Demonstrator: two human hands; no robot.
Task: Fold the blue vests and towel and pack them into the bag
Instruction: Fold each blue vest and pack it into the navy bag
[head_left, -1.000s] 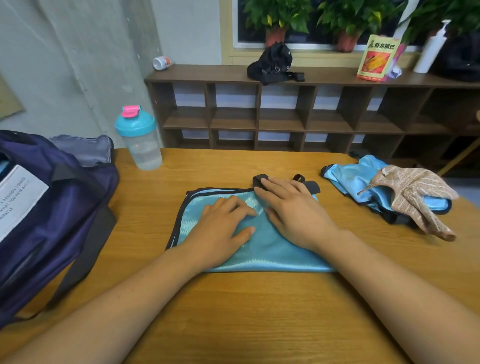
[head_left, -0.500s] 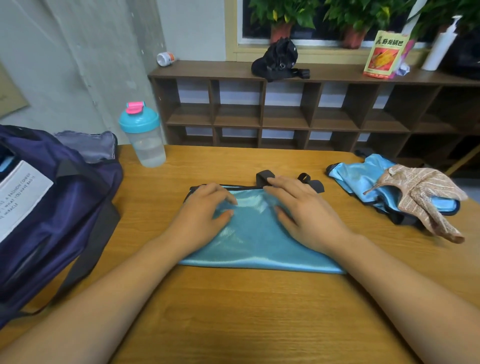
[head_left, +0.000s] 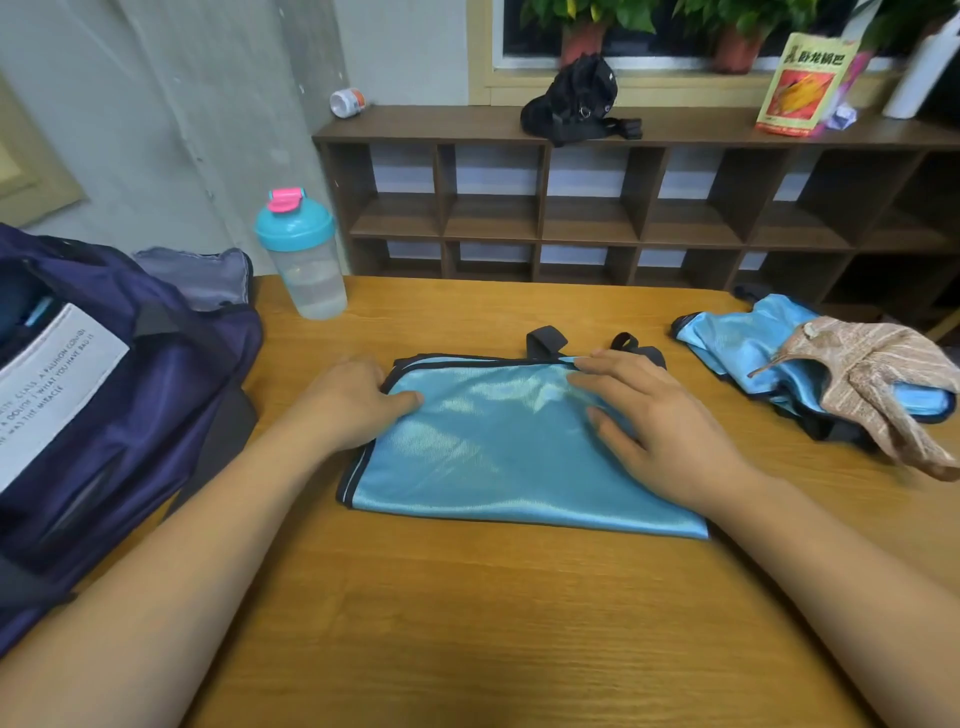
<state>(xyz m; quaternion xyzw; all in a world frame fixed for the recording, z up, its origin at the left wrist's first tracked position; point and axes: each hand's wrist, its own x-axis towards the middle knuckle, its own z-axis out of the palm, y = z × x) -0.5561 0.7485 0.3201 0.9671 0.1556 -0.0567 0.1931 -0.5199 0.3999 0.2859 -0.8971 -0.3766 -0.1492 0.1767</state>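
A folded blue vest (head_left: 493, 447) with black trim lies flat in the middle of the wooden table (head_left: 519, 623). My left hand (head_left: 348, 405) is at its left edge, thumb on top of the fabric and fingertips tucked at the upper left corner, pinching the edge. My right hand (head_left: 660, 431) presses flat on the vest's right part with fingers spread. A second blue vest (head_left: 737, 348) lies crumpled at the right, with a tan striped towel (head_left: 878, 384) draped over it. The dark blue bag (head_left: 104, 415) sits open at the left.
A teal-lidded shaker bottle (head_left: 304, 260) stands behind the bag near the table's far edge. A brown cubby shelf (head_left: 623, 208) runs behind the table, carrying a black pouch (head_left: 576, 104) and a snack packet (head_left: 802, 83).
My left hand slid from the middle of the vest out to its left edge. My right hand shifted slightly right. The vest now lies smoother.
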